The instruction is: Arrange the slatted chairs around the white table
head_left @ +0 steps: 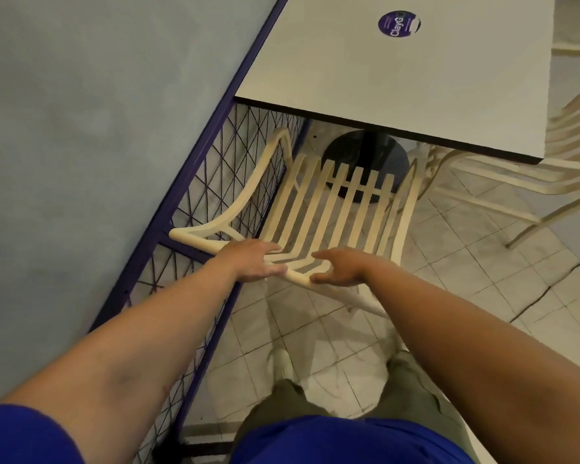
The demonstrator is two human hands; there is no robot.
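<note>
— Where the two arms reach forward, what are the hands doing?

— Both rest on the top rail of the cream slatted chair (332,209). The left hand (253,262) lies over the rail with fingers stretched flat, thumb underneath; the right hand (339,267) curls loosely around the same rail just beside it. The hands are apart, a short stretch of rail showing between them.

— And the chair itself?

— Its seat is pushed partly under the near edge of the white table (416,78), with the table's black round base (365,155) visible through the slats. The left armrest sits close against a purple wire-mesh fence (195,182).

— Any writing?

— A round purple sticker (399,24) on the tabletop reads "ClayG…"; the rest is torn or too blurred.

— What else is nearby?

— A second slatted chair (533,169) stands at the table's right side, on a pale tiled floor (466,262) with a dark crack.
</note>
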